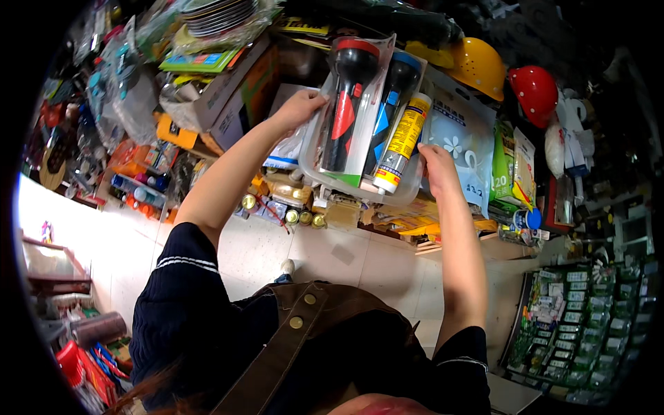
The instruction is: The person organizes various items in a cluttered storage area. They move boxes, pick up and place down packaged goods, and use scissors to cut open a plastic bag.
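A translucent plastic bin (309,162) is in front of me, tilted so that its contents face up. My left hand (300,110) pinches its left rim and my right hand (440,167) holds the right one. Inside lies a black and red flashlight (342,111) in a clear package. Beside it is a black and blue flashlight (386,104), partly covered by the first one's packaging and by a yellow-labelled sealant tube (404,137). The tube lies slantwise near my right hand, nozzle end towards me. Both thumbs are on the bin's edges; most of my fingers are hidden.
Left of the bin, stacked plates (218,15) sit above a cardboard box (233,98). A yellow hard hat (474,67) and a red one (533,93) are at the back right. Several tins (306,218) line the lower shelf. Goods in rows fill a rack (576,321) at lower right.
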